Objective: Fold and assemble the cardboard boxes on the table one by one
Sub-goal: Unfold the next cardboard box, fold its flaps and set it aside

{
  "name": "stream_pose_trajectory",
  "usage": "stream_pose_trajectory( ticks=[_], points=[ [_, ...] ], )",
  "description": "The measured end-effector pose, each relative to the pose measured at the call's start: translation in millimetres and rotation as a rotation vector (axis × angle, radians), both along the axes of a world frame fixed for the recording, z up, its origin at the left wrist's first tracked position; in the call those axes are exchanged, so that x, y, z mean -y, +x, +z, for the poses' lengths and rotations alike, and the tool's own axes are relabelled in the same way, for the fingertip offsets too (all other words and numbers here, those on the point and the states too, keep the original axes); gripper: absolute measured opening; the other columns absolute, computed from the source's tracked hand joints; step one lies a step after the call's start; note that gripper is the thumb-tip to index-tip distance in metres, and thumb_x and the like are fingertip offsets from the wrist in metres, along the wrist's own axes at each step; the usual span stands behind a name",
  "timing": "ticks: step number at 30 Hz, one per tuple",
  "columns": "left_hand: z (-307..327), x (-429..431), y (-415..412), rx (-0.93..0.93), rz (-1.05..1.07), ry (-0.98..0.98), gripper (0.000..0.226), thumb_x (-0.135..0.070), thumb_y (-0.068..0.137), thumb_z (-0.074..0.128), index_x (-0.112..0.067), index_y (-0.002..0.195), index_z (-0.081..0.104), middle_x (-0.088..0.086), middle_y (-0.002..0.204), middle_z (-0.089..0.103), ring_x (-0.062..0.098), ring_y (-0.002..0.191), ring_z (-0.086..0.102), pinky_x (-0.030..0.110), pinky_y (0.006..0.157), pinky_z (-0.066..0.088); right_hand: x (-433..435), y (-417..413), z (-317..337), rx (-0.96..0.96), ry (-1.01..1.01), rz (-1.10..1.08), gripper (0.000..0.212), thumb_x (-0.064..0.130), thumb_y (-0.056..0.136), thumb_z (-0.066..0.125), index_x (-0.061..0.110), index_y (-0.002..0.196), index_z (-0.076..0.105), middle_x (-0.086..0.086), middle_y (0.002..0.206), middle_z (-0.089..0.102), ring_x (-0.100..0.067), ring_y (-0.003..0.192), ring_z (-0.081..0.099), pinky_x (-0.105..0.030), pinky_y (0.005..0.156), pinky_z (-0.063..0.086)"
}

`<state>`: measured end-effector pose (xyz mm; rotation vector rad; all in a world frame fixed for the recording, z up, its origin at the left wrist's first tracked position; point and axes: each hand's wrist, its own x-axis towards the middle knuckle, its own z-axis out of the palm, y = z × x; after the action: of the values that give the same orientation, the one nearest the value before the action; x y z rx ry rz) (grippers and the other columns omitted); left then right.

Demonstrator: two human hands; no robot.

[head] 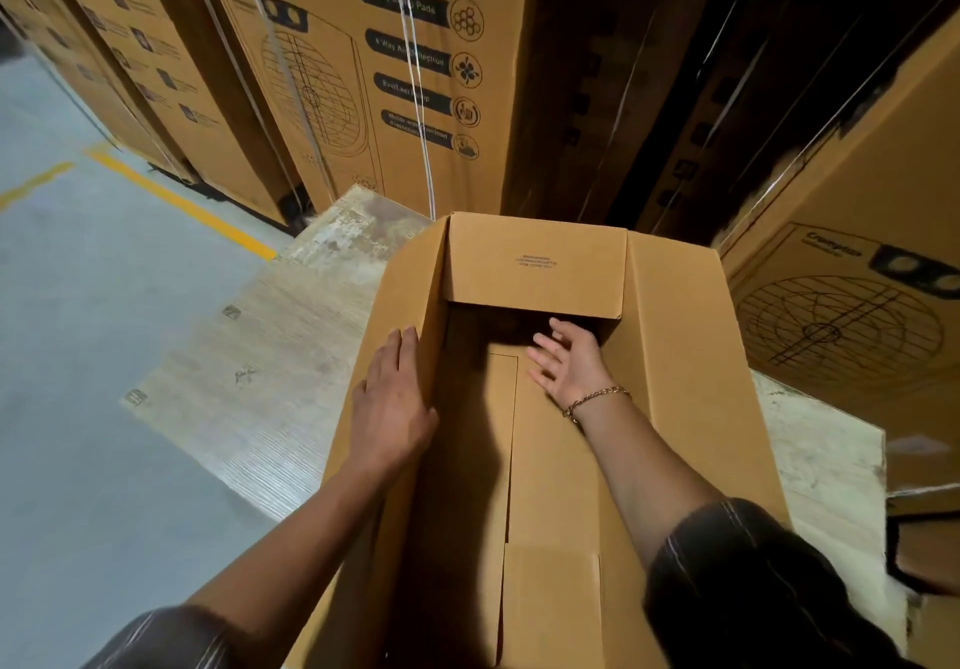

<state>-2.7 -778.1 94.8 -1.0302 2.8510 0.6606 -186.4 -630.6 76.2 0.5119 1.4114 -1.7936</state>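
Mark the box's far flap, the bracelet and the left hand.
far flap (535,263), head view, on its printed middle.
bracelet (597,400), head view, on the chain's middle links.
left hand (395,408), head view, on the back of the hand.

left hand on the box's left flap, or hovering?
Touching. Head view shows the left hand lying flat, fingers straight, on the box's left flap, with no gap visible.

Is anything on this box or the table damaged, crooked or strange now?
Nothing stands out on the open cardboard box: its walls look untorn and the far flap folds inward evenly. Only the table top looks worn, with a brownish patch at its far corner.
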Motion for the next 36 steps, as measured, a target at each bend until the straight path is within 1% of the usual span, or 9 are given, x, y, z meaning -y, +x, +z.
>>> stream_pose_trajectory(
  ticks=[3, 5, 7, 12, 15, 18, 25, 30, 36],
  points=[
    [-2, -1, 1, -0.041, -0.003, 0.049, 0.108, -0.015, 0.084, 0.075, -0.019, 0.163, 0.002, 0.006, 0.170, 0.009, 0.027, 0.155, 0.016, 0.055, 0.120, 0.030, 3, -7, 9, -0.082, -0.107, -0.212, 0.010, 0.026, 0.096, 0.052, 0.019, 0.100, 0.058, -0.010, 0.125, 0.069, -0.024, 0.107, 0.070, -0.037, 0.082, 0.049],
    [-2, -4, -1, -0.059, -0.008, 0.077, 0.107, -0.013, 0.084, 0.073, -0.019, 0.163, 0.001, 0.006, 0.170, 0.008, 0.026, 0.155, 0.015, 0.055, 0.120, 0.030, 5, -7, 27, -0.345, -0.011, -0.245, 0.015, 0.032, 0.100, 0.048, 0.021, 0.101, 0.059, -0.007, 0.115, 0.071, -0.022, 0.102, 0.072, -0.038, 0.082, 0.051],
    [-2, -7, -2, -0.065, -0.010, 0.096, 0.107, -0.012, 0.084, 0.071, -0.020, 0.163, 0.000, 0.005, 0.170, 0.007, 0.026, 0.155, 0.014, 0.054, 0.121, 0.030, 9, -13, 46, -0.727, 0.278, -0.141, 0.024, 0.043, 0.099, 0.049, 0.025, 0.109, 0.061, 0.005, 0.109, 0.067, -0.020, 0.108, 0.066, -0.038, 0.085, 0.048],
    [-1, -6, -3, -0.066, -0.007, 0.106, 0.108, -0.014, 0.085, 0.072, -0.022, 0.163, -0.002, 0.003, 0.170, 0.005, 0.024, 0.156, 0.013, 0.051, 0.122, 0.029, 25, -84, 63, -1.377, 1.019, 0.325, 0.060, 0.049, 0.094, 0.054, 0.031, 0.149, 0.039, 0.003, 0.161, 0.028, -0.022, 0.146, 0.027, -0.046, 0.114, 0.027],
    [-1, -5, -3, -0.066, -0.005, 0.109, 0.109, -0.015, 0.086, 0.073, -0.023, 0.162, -0.004, 0.001, 0.171, 0.003, 0.023, 0.156, 0.011, 0.050, 0.122, 0.029, 36, -125, 60, -1.277, 1.240, 0.688, 0.062, 0.054, 0.095, 0.050, 0.033, 0.152, 0.035, 0.002, 0.166, 0.020, -0.027, 0.150, 0.020, -0.051, 0.117, 0.018],
    [-1, -6, -3, -0.065, -0.008, 0.107, 0.110, -0.018, 0.088, 0.073, -0.024, 0.162, -0.008, 0.000, 0.170, 0.000, 0.022, 0.156, 0.009, 0.050, 0.122, 0.029, 41, -145, 50, -1.144, 1.307, 0.889, 0.055, 0.059, 0.094, 0.047, 0.036, 0.144, 0.043, 0.001, 0.153, 0.042, -0.028, 0.139, 0.035, -0.050, 0.110, 0.022],
    [0, -7, -2, -0.073, -0.001, 0.122, 0.108, -0.018, 0.089, 0.071, -0.025, 0.162, -0.008, -0.002, 0.170, -0.002, 0.021, 0.156, 0.008, 0.052, 0.121, 0.028, 41, -146, 43, -1.156, 1.282, 0.895, 0.055, 0.056, 0.090, 0.058, 0.035, 0.139, 0.044, -0.001, 0.144, 0.048, -0.027, 0.134, 0.039, -0.051, 0.108, 0.025],
    [0, -7, -2, -0.091, -0.002, 0.137, 0.108, -0.015, 0.089, 0.071, -0.025, 0.162, -0.007, 0.000, 0.170, 0.001, 0.022, 0.156, 0.010, 0.052, 0.119, 0.029, -3, -133, 44, -1.159, 1.200, 0.874, 0.075, 0.055, 0.093, 0.057, 0.035, 0.156, 0.022, 0.005, 0.166, 0.019, -0.023, 0.152, 0.013, -0.052, 0.117, 0.018],
    [3, -8, -2, -0.093, -0.002, 0.140, 0.107, -0.015, 0.087, 0.071, -0.024, 0.163, -0.004, 0.002, 0.170, 0.004, 0.024, 0.155, 0.014, 0.053, 0.119, 0.034, -121, -53, 43, -0.914, 1.160, 0.616, 0.088, 0.071, 0.087, 0.054, 0.031, 0.158, 0.020, 0.005, 0.166, 0.017, -0.024, 0.151, 0.018, -0.055, 0.117, 0.020]
  ],
)
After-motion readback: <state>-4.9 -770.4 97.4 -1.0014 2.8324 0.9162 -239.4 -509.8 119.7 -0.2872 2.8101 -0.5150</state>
